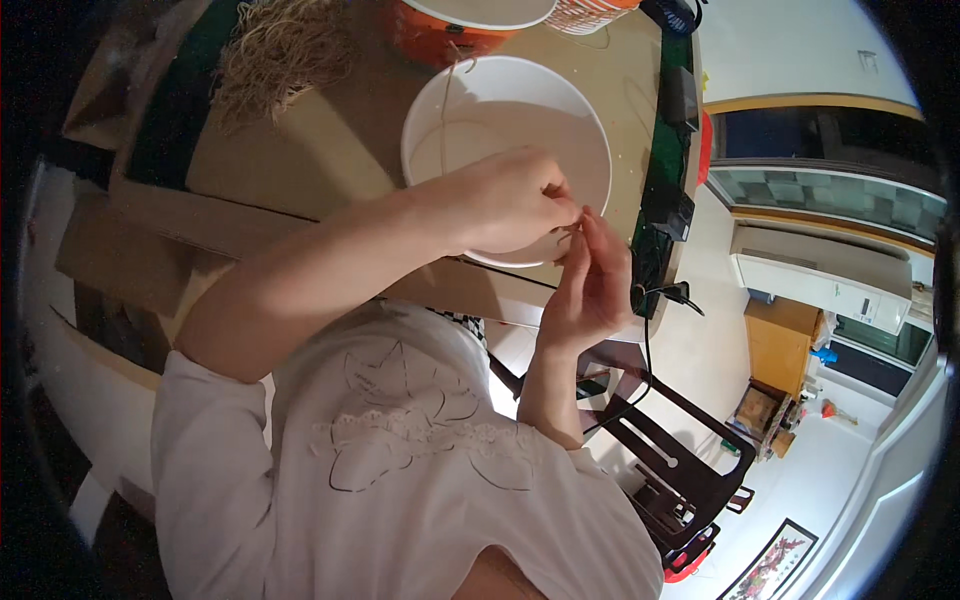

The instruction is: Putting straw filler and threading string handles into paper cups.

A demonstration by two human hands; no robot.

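My left hand [515, 200] is closed in a pinch above the near right part of a white round bucket [425, 140]. Its fingertips meet those of my right hand [592, 285], whose thumb and fingers are also pressed together at the bucket's right rim. Between them shows a bit of thin brown cord [566, 238], mostly hidden by the fingers. A tan strand [447, 100] hangs over the bucket's far rim and runs down inside, behind my left wrist. At the far left of the table lies a tangled heap of tan cords [285, 55].
An orange bucket [440, 35] with a white rim stands just behind the white one, beside an orange-and-white patterned container [590, 12]. Black adapters [668, 212] and cables lie along the table's right edge. A dark chair [670, 440] stands at the lower right.
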